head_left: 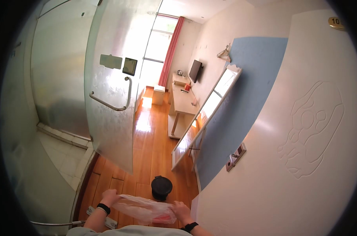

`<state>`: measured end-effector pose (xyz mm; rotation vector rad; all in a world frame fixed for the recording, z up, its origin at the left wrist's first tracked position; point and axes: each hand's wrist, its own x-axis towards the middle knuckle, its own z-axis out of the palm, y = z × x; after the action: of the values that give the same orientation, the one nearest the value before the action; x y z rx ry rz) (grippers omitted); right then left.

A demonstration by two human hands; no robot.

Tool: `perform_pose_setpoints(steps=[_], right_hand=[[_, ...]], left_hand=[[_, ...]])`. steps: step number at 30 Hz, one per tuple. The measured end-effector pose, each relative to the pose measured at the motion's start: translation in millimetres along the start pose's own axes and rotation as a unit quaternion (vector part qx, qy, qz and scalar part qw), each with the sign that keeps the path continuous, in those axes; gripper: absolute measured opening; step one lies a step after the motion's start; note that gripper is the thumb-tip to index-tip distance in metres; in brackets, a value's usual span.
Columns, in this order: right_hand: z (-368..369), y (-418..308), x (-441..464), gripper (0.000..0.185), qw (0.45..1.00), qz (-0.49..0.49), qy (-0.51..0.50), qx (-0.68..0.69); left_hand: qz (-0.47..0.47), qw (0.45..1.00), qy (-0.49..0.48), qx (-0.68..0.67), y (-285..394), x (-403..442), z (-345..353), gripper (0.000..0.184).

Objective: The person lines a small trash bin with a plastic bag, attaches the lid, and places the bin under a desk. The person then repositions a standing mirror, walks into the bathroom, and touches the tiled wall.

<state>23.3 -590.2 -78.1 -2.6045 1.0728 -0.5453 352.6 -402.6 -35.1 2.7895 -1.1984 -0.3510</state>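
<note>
A thin clear plastic bag [141, 208] is stretched between my two hands, low in the head view. My left hand [110, 197] grips its left end, and my right hand [181, 211] grips the right end. Something pink [164, 218] shows in or behind the lower right part of the bag; I cannot tell which. Just beyond the bag, a black bin [161, 188] with a dark round top stands on the wooden floor. Both wrists carry black bands.
A frosted glass door [111, 90] with a metal handle stands open on the left. To the right are a white door [296, 129] and a leaning mirror [206, 118]. A desk [184, 100] lies farther in. A white power strip [109, 223] is near my left forearm.
</note>
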Motion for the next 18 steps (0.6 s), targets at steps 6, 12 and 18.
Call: perform_pose_setpoints(steps=[6, 12, 18], right_hand=[[-7, 5, 12, 0.044, 0.811, 0.332, -0.352, 0.328], [19, 24, 13, 0.041, 0.496, 0.222, -0.263, 0.798], [-8, 5, 18, 0.039, 0.469, 0.312, -0.214, 0.798]], left_hand=[[0.011, 0.996, -0.024, -0.084, 0, -5, -6, 0.056], [0.013, 0.984, -0.113, -0.135, 1, -3, -5, 0.057], [0.05, 0.955, -0.181, -0.23, 5, -7, -5, 0.041]])
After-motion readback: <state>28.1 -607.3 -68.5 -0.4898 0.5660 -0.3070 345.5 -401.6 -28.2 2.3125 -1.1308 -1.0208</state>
